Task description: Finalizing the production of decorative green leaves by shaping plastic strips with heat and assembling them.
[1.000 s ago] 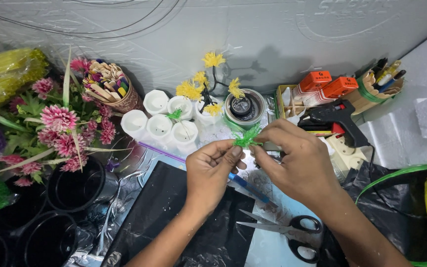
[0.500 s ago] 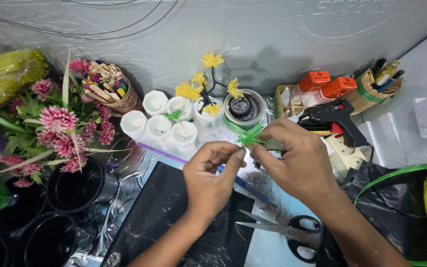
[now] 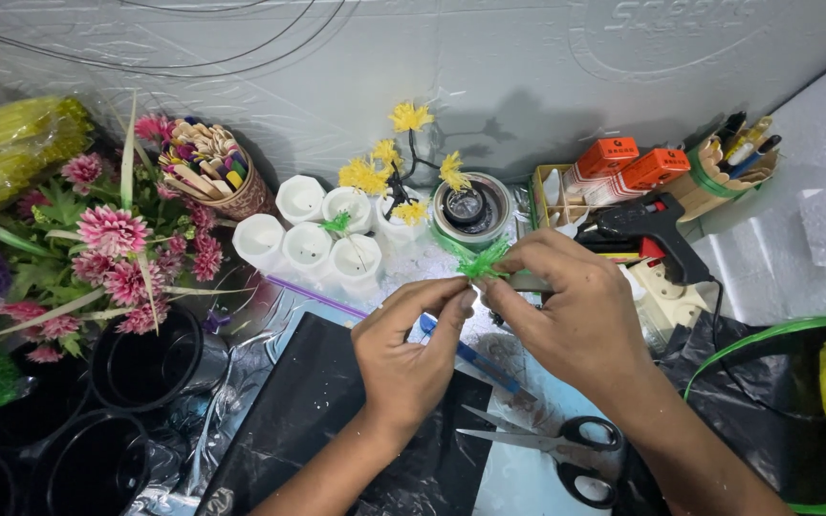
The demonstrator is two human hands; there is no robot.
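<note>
Tuft [image 3: 482,260], green and spiky like frayed plastic leaves, sits pinched between left hand [image 3: 411,346] and right hand [image 3: 576,311], fingertips pressed together beneath it.

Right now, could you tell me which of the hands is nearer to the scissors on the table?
Right. The right hand sits just above the scissors, its wrist passing beside the handles; the left hand is farther left, nearer the blade tips.

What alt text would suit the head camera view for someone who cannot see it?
Two hands, left hand and right hand, pinch a small green frilly plastic piece between them above a cluttered craft table. Scissors lie below, white cups and pink artificial flowers to the left, a black glue gun to the right.
</note>
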